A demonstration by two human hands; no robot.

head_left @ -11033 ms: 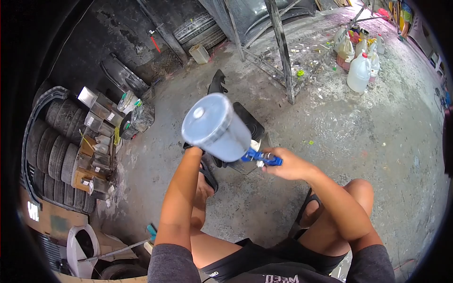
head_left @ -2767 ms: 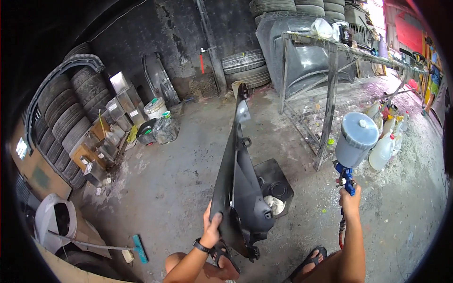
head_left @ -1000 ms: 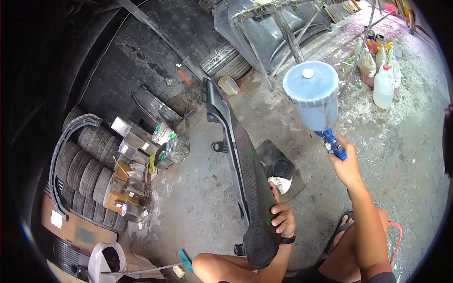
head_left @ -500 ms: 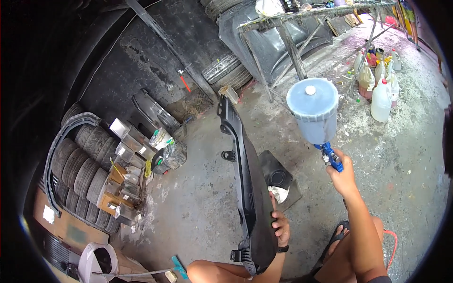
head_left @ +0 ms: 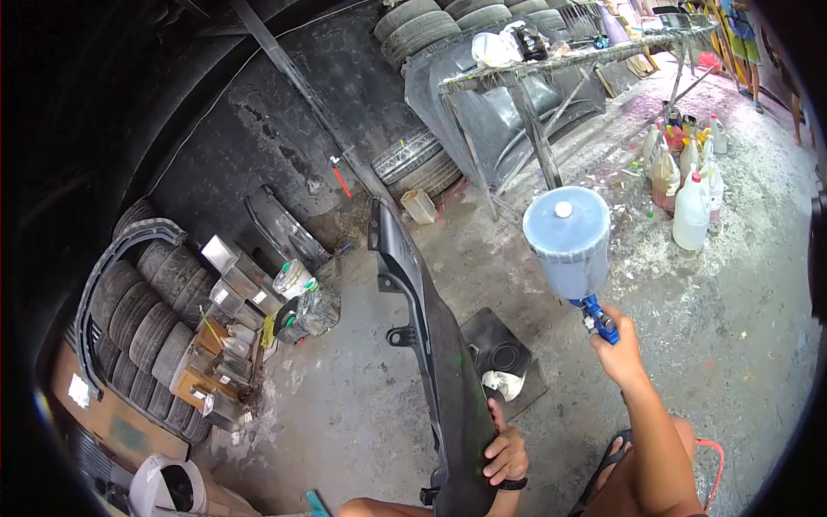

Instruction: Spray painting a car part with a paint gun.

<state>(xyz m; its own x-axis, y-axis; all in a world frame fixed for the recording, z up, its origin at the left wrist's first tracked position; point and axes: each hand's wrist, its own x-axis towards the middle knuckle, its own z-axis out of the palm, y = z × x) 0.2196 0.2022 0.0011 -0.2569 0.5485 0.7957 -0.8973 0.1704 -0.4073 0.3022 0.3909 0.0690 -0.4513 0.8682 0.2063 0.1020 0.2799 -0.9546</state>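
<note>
My right hand (head_left: 622, 349) is wrapped round the grip of a blue spray gun (head_left: 597, 320). A large translucent paint cup (head_left: 568, 271) with a lid and white cap sits upright on the gun, filled with something bluish grey. To the left of the gun, and apart from it, a long black plastic car panel (head_left: 446, 370) with mounting tabs along its left edge stands tilted, its top leaning left. My left hand (head_left: 506, 455), a dark band at its wrist, grips the panel's right edge low down. The thumb side is partly hidden, and the panel's bottom runs out of view.
Stacked tyres (head_left: 159, 319), metal cans (head_left: 245, 284) and a bucket (head_left: 293, 277) line the left side. A rough work table (head_left: 568, 59) stands at the back, with plastic jugs (head_left: 692, 214) right of it. Behind the panel lies a black square object (head_left: 495, 340). A red hose (head_left: 719, 465) is by my right leg.
The panel has shifted left and downward in view, and more of its broad face shows. The spray gun sits slightly lower. The whole view has tilted up a little.
</note>
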